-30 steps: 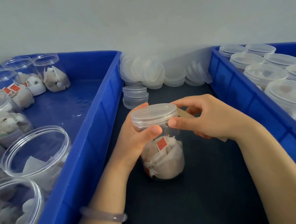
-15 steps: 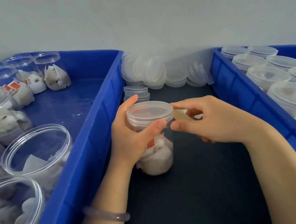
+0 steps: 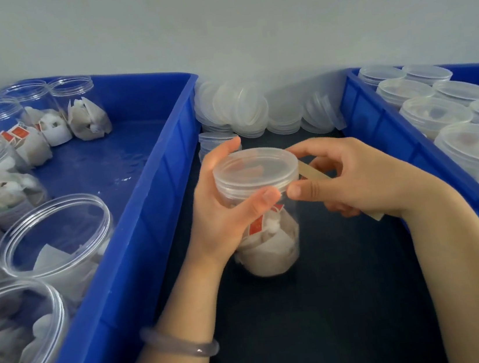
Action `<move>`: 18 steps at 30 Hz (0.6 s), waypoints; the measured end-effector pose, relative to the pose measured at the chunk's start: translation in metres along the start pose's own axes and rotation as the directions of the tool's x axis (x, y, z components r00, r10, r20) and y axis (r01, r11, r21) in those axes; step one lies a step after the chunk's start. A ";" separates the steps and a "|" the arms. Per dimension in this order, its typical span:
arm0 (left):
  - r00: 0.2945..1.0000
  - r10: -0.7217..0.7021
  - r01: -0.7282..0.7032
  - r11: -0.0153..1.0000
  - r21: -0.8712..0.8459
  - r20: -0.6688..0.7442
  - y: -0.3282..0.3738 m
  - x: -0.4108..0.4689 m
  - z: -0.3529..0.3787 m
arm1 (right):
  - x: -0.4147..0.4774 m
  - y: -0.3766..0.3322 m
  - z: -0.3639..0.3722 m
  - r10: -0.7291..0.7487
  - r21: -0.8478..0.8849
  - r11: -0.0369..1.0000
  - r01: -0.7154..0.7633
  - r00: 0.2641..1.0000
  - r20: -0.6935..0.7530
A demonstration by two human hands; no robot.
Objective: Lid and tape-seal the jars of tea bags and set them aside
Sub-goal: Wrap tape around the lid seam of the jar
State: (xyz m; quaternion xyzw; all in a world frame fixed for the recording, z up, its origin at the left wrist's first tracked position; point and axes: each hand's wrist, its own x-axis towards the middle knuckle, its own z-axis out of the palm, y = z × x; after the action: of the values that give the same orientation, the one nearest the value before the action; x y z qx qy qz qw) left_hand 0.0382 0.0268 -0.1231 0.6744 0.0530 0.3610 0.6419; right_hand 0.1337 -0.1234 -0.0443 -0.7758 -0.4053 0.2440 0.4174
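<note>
Gripping the jar (image 3: 271, 247) beneath its lid (image 3: 253, 170) is the left hand (image 3: 221, 214), while the right hand (image 3: 363, 183) is pinching tape (image 3: 311, 170) at the rim.

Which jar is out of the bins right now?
The lidded jar on the dark mat between the blue bins, held by the left hand; every other jar sits inside a bin.

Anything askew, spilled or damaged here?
Nothing spilled or damaged. Spare clear plastic lids lie in a loose, leaning heap against the grey wall; the held clear lidded jar and beige tape strip look fine.
</note>
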 end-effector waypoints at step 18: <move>0.977 -0.117 0.011 0.862 0.507 0.178 0.017 0.021 -0.003 | 0.008 0.029 -0.009 -0.023 -0.202 0.979 0.016 0.999 -0.028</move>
State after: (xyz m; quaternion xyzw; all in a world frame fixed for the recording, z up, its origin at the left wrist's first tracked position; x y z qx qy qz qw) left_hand 0.0452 0.0373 -0.0987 0.8494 0.1021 0.2423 0.4577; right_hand 0.1571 -0.1297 -0.0641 -0.8138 -0.4293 0.1858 0.3448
